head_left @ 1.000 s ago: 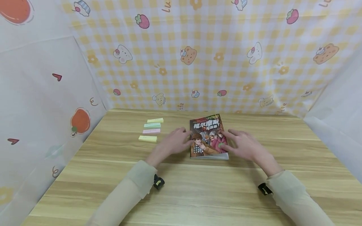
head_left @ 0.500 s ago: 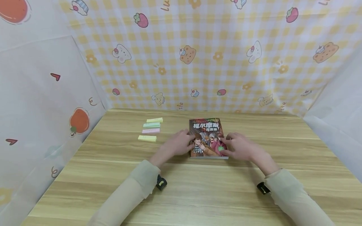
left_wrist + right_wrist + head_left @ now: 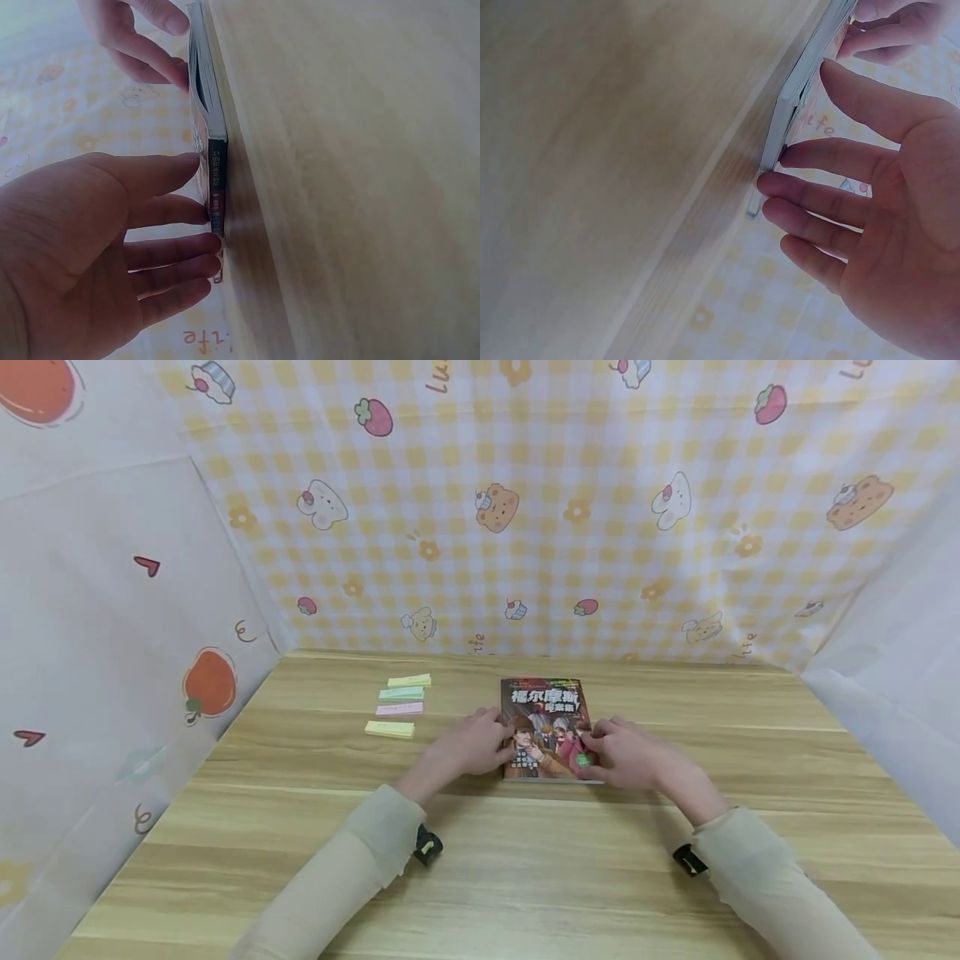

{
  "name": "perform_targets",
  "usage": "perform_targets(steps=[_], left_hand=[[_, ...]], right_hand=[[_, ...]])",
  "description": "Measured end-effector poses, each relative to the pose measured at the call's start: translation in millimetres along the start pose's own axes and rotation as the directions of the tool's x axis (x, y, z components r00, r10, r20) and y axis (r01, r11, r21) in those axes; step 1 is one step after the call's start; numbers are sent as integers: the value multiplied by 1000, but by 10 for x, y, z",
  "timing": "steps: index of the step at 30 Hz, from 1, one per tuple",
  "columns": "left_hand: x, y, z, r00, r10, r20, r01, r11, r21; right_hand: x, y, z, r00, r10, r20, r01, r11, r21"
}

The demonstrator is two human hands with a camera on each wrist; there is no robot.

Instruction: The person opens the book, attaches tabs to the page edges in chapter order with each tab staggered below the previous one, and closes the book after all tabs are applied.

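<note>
— Where? Book (image 3: pixel 546 727) flat mid-table (image 3: pixel 525 877), left hand (image 3: pixel 465 747) touching spine, right hand (image 3: pixel 630 758) at fore-edge, fingers straight.
— Handling? Probably light, bendy, slick cover; best taken by both long edges.

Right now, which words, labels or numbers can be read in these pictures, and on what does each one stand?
"福尔摩斯": large title on the colourful paperback book between the hands.
Smaller line under that title: too blurred to read.
"ife": partly cut letters on the yellow checked backdrop cloth.
Four pastel sticky-note pads: no text legible.
</note>
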State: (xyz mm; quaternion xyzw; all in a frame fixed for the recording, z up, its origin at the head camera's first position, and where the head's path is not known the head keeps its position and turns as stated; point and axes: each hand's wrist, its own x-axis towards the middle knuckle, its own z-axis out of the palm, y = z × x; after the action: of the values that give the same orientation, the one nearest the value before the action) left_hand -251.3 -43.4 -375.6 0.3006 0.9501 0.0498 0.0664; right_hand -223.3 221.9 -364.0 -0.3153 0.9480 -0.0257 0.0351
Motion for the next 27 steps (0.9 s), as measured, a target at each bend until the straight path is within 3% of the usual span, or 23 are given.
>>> perform_targets(steps=[18,27], left_hand=[[-157,-98,-18,1000,-6,-18,5,996,-84],[-193,-198,12,999,14,-45,-17,997,-75]], right_hand=[[88,-139,14,1000,-24,-8,24,1000,-1],[153,-185,21,1000,-10,-9,10,1000,7]])
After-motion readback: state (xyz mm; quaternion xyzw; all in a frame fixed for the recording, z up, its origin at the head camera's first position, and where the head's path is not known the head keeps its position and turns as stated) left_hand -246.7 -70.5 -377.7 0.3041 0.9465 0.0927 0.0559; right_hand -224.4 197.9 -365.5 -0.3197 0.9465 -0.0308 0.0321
